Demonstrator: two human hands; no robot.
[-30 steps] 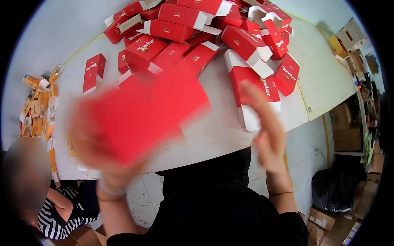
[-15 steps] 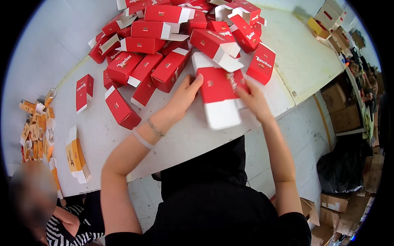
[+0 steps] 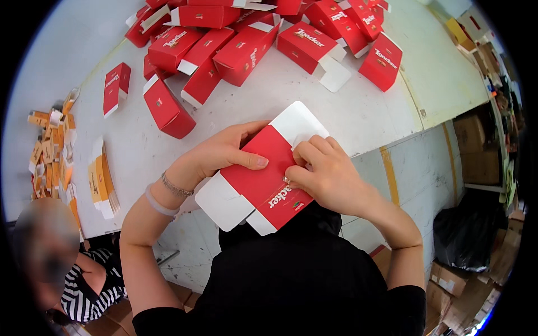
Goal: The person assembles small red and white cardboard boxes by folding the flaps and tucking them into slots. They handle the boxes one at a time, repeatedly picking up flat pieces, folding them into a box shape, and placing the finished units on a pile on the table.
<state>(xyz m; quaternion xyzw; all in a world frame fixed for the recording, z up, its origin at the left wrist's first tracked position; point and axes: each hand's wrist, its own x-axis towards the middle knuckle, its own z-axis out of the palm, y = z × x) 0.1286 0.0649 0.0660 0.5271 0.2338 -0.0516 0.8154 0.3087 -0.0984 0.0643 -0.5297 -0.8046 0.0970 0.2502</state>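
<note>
Over the near edge of the table, a red carton (image 3: 259, 162) with white flaps spread at both ends is between my hands. It is tilted, and looks flat or nearly so. My left hand (image 3: 238, 150) grips its upper left side, thumb across the red face and fingers behind. At the right edge, my right hand (image 3: 320, 168) pinches the carton with curled fingers near the white flap. Beyond my hands, a red carton with an open white flap (image 3: 311, 50) lies on the table, nearest to the pile of red cartons (image 3: 246, 53).
The white table (image 3: 224, 106) ends just under my hands. At left lie a flat stack of yellow cartons (image 3: 102, 182) and a heap of yellow boxes (image 3: 55, 151). A person in a striped top (image 3: 92, 283) sits at lower left. A black bag (image 3: 469, 238) stands at right.
The carton has come off the pile's near side toward my body and turned diagonal. My right hand has shifted to its right edge with fingers curled. The view has tipped lower.
</note>
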